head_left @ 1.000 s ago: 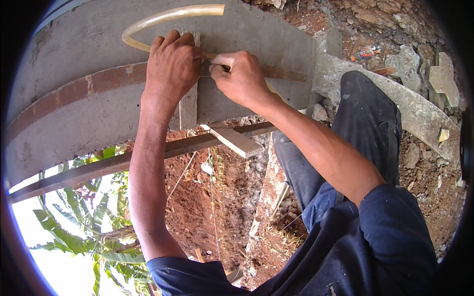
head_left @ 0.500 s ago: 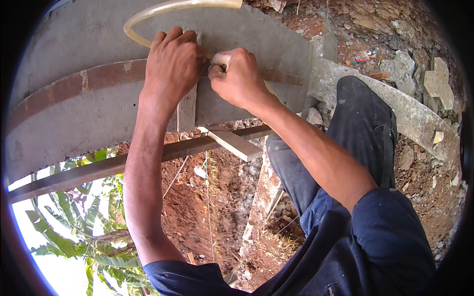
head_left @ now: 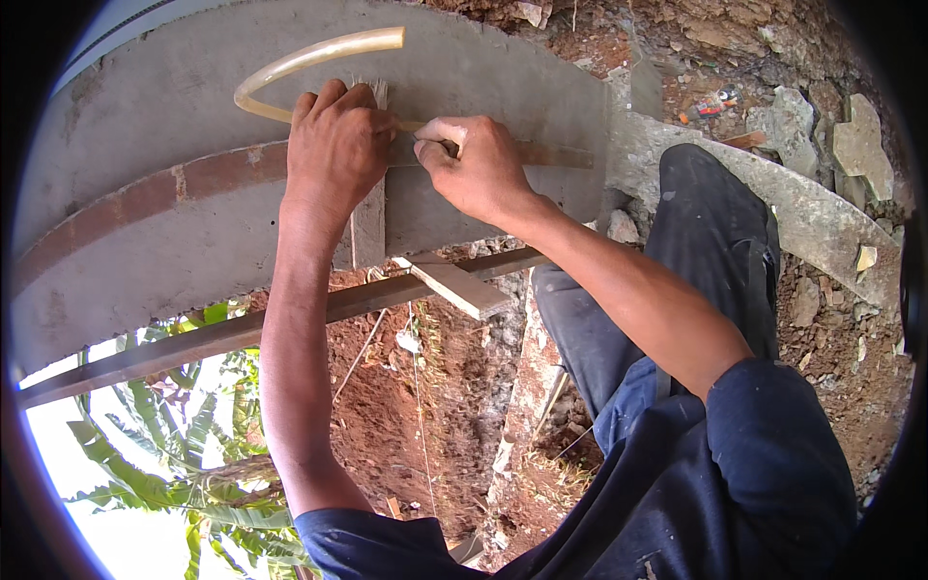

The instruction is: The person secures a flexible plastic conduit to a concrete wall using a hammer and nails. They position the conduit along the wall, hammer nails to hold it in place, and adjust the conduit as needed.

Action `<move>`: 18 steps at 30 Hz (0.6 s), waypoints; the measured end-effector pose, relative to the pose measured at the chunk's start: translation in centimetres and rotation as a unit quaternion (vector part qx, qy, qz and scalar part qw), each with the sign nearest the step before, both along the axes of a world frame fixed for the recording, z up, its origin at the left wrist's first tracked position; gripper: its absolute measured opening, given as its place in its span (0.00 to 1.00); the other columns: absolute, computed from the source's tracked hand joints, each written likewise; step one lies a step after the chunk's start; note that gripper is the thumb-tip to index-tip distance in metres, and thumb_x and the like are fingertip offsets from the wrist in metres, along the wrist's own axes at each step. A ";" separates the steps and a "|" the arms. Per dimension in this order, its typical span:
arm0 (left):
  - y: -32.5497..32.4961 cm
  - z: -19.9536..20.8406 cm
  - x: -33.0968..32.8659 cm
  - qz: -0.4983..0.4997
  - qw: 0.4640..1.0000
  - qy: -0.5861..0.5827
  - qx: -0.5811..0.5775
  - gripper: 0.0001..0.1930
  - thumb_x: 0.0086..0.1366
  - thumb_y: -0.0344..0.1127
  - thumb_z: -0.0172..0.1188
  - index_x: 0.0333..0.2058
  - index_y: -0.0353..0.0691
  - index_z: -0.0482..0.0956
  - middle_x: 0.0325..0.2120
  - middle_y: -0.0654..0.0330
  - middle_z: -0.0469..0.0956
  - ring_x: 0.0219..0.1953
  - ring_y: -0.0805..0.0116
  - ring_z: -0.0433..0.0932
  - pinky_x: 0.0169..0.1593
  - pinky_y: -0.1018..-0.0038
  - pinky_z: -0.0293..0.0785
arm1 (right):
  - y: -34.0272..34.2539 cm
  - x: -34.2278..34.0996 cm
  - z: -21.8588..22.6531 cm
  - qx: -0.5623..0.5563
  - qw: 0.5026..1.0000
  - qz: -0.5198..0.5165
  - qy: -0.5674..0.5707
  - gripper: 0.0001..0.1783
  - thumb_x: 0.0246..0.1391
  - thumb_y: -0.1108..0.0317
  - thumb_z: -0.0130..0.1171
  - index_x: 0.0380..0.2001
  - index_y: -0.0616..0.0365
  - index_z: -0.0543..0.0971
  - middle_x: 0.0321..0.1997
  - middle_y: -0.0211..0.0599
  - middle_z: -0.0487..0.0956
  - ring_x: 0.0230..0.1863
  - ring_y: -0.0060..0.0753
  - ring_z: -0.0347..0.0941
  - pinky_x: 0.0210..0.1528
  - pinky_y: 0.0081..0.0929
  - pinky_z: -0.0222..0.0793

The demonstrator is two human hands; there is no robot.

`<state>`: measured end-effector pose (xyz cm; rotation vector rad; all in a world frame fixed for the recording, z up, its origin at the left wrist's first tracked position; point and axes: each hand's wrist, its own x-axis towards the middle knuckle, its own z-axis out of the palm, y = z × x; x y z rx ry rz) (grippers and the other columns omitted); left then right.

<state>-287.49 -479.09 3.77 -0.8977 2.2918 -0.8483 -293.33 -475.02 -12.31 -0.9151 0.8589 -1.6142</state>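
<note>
A clear yellowish hose (head_left: 319, 55) curves in a loop over the grey concrete surface, its cut end free. My left hand (head_left: 340, 145) is closed around the hose and rests against an upright wooden strip (head_left: 368, 227). Close to its right, my right hand (head_left: 474, 164) is closed in a pinch, thumb against the bent fingers. Between the two hands a short stretch of hose shows. What the right fingertips pinch is too small and hidden to name.
A reddish-brown band (head_left: 222, 172) crosses the concrete. Below lie a long dark beam (head_left: 222, 333) and a short board (head_left: 454, 282). Thin strings cross the red soil (head_left: 377, 435). At right, an orange-and-grey object (head_left: 710, 104) lies near broken slabs (head_left: 863, 150).
The free end of the hose has swung left and down. Both hands sit slightly lower in the picture, still closed, and the right hand has shifted slightly right.
</note>
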 end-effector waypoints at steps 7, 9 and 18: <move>-0.1 0.0 -0.2 0.017 1.000 -0.014 -0.005 0.06 0.56 0.36 0.65 0.32 0.52 0.89 0.30 0.66 0.78 0.39 0.68 0.73 0.47 0.69 0.66 | -0.3 0.6 -0.2 -0.003 1.000 -0.005 0.008 0.11 0.55 0.68 0.59 0.37 0.60 0.84 0.24 0.42 0.82 0.22 0.29 0.76 0.28 0.30 0.69; -0.1 -0.1 0.1 0.014 1.000 -0.012 -0.008 0.06 0.57 0.36 0.65 0.32 0.52 0.89 0.30 0.65 0.78 0.39 0.68 0.73 0.47 0.69 0.66 | -0.3 0.7 -0.3 -0.003 1.000 0.001 0.011 0.11 0.54 0.68 0.59 0.38 0.60 0.84 0.25 0.42 0.82 0.23 0.30 0.76 0.29 0.30 0.70; -0.3 -0.1 -0.1 0.005 1.000 -0.008 -0.002 0.07 0.56 0.35 0.64 0.34 0.49 0.88 0.31 0.67 0.78 0.38 0.66 0.72 0.46 0.67 0.66 | -0.7 2.1 -1.6 -0.066 0.994 -0.091 -0.013 0.10 0.54 0.69 0.59 0.37 0.61 0.84 0.33 0.44 0.84 0.26 0.35 0.78 0.31 0.31 0.72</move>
